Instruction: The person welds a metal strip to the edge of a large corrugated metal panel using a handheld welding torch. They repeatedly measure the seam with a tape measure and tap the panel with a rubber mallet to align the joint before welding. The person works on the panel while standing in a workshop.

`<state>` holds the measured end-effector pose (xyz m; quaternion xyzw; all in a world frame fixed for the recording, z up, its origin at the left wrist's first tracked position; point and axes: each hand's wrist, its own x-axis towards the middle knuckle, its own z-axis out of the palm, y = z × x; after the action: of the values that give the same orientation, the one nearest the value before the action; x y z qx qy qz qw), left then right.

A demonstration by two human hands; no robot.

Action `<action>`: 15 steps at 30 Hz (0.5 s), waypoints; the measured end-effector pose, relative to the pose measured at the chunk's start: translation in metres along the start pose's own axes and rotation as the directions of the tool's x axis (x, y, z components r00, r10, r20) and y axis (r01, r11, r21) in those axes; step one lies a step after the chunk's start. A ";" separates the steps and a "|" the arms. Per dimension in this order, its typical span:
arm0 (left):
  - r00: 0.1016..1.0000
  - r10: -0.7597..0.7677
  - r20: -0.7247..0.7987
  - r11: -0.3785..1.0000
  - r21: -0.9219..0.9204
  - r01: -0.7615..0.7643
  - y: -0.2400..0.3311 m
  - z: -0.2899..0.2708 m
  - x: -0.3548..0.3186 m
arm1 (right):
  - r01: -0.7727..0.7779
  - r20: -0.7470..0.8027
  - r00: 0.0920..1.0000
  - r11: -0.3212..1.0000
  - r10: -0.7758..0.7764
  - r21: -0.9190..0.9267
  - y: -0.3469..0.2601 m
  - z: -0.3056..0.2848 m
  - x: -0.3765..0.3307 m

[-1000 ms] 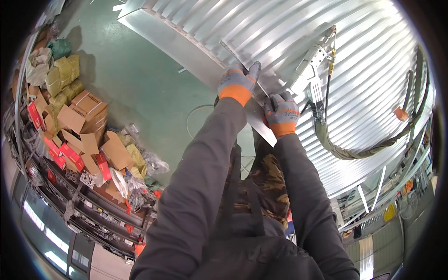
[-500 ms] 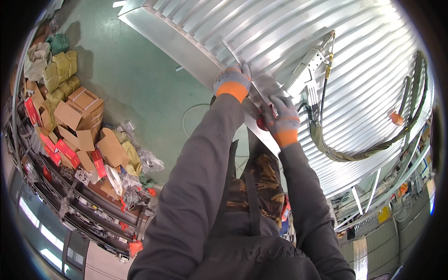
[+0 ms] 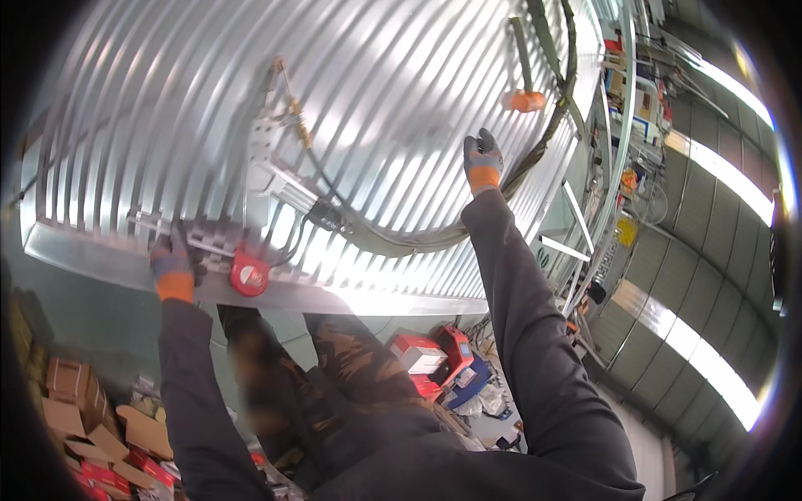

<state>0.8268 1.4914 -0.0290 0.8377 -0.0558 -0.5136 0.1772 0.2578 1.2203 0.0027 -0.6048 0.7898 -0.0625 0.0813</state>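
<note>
At lower left, my left hand [image 3: 177, 263] is at the metal strip [image 3: 150, 221]; I can't tell whether it grips. A careless nudge could knock the red tape measure [image 3: 249, 274], just right, off the ribbed panel [image 3: 393, 117]. My empty right hand [image 3: 484, 160], fingers extended, has left the strip for upper right, near the orange mallet [image 3: 526, 101].
</note>
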 end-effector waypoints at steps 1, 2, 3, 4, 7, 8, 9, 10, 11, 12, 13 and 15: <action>0.998 -0.066 -0.009 0.998 -0.004 0.066 0.007 -0.005 -0.011 | -0.075 0.021 0.997 0.997 0.075 0.019 -0.033 -0.011 0.000; 0.993 -0.120 0.011 0.993 -0.015 0.120 0.021 -0.001 -0.020 | -0.146 0.024 0.989 0.989 0.145 0.037 -0.053 -0.021 0.010; 0.990 -0.137 0.019 0.990 -0.025 0.137 0.025 0.003 -0.023 | -0.140 0.011 0.990 0.989 0.140 0.052 -0.044 -0.025 0.023; 0.988 -0.154 0.013 0.987 -0.046 0.155 0.021 0.002 -0.024 | -0.134 0.011 0.991 0.989 0.134 0.066 -0.030 -0.026 0.039; 0.997 -0.035 -0.065 0.986 -0.164 0.024 -0.041 -0.001 0.019 | 0.067 -0.095 0.993 0.998 -0.065 0.019 0.025 -0.011 0.099; 0.995 -0.086 -0.042 0.977 -0.198 0.077 -0.010 -0.002 0.000 | 0.156 -0.145 0.977 0.987 -0.158 -0.031 0.054 -0.007 0.126; 0.988 -0.152 0.040 0.987 -0.043 0.154 0.023 0.003 -0.007 | 0.197 -0.176 0.963 0.979 -0.205 -0.059 0.093 -0.022 0.173; 0.998 -0.061 -0.011 0.994 -0.088 0.060 0.000 -0.009 0.001 | 0.215 -0.123 0.967 0.974 -0.223 -0.074 0.080 0.005 0.192; 0.995 0.005 -0.097 0.994 -0.104 -0.015 -0.043 -0.040 0.006 | 0.240 -0.033 0.969 0.964 -0.245 -0.111 0.053 0.037 0.201; 0.983 0.094 -0.157 0.988 -0.107 -0.111 -0.077 -0.066 0.013 | 0.271 0.053 0.962 0.944 -0.266 -0.186 0.042 0.052 0.217; 0.986 0.098 -0.136 0.993 -0.055 -0.106 -0.058 -0.059 0.013 | 0.296 0.141 0.954 0.903 -0.264 -0.310 0.054 0.041 0.240; 0.995 0.088 -0.039 0.996 0.016 -0.087 -0.002 -0.022 0.002 | 0.391 0.319 0.913 0.764 -0.254 -0.513 0.099 -0.014 0.299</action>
<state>0.8470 1.4981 -0.0226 0.8456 -0.0925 -0.4883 0.1946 0.0854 0.9569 -0.0192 -0.7317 0.6404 0.2320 -0.0231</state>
